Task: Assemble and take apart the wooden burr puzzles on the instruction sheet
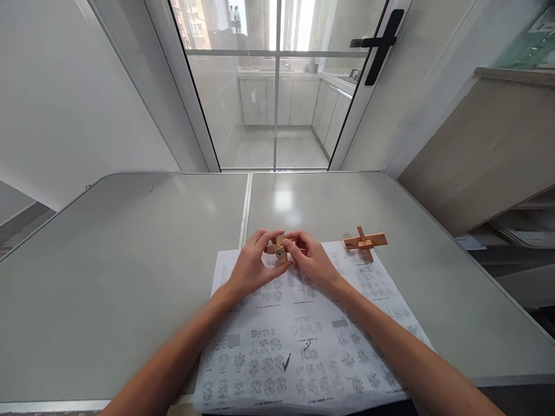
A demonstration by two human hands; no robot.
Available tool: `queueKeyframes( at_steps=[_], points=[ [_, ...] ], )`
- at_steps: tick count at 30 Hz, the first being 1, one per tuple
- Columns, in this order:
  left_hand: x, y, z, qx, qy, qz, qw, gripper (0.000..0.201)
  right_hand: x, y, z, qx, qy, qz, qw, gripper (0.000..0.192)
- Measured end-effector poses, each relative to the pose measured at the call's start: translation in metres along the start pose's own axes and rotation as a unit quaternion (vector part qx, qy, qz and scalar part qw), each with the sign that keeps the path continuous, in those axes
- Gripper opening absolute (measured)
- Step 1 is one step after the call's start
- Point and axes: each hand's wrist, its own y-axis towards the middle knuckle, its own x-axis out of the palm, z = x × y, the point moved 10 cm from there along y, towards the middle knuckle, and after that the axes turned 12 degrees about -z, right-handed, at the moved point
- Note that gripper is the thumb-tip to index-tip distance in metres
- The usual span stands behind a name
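Here I see only one mark close to readable: a small black symbol on the near end face of the wooden puzzle piece, too small for me to make out. The printed sheet under my view is covered in rows of small black diagrams of interlocking shapes, with two dark pen ticks near its middle; no words on it are legible.

The puzzle piece is pale, smooth wood, cut from square-section bars that cross each other. One short bar stands roughly upright and another runs left to right between the fingers, so its long axis lies across my view. It sits above the far edge of the sheet, at the middle of the table, pinched from both sides: the left hand closes thumb and fingertips on its left end, and the right hand does the same on its right end.

A second wooden cross of the same timber lies to the right at the sheet's far corner, its longest bar pointing left to right. The table is matt grey with a seam down its centre.
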Motion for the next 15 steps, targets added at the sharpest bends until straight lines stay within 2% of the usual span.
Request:
queueKeyframes(
  at_steps=[3,7,11,15],
  points=[
    [0.000,-0.001,-0.003,-0.005,-0.003,0.007,1.000,0.067,-0.002,0.001,0.007,0.025,0.109,0.000,0.994,0.037],
    [-0.004,-0.002,-0.013,-0.030,-0.009,0.045,0.998,0.075,-0.021,0.006,0.014,0.024,0.211,0.039,0.976,0.043],
    [-0.004,-0.002,-0.023,-0.064,-0.015,0.053,0.996,0.061,-0.038,0.010,0.018,0.006,0.306,0.074,0.949,0.035],
    [-0.003,-0.002,-0.028,-0.085,-0.025,0.043,0.995,0.051,-0.041,0.010,0.021,-0.004,0.413,0.080,0.907,0.024]
  ],
)
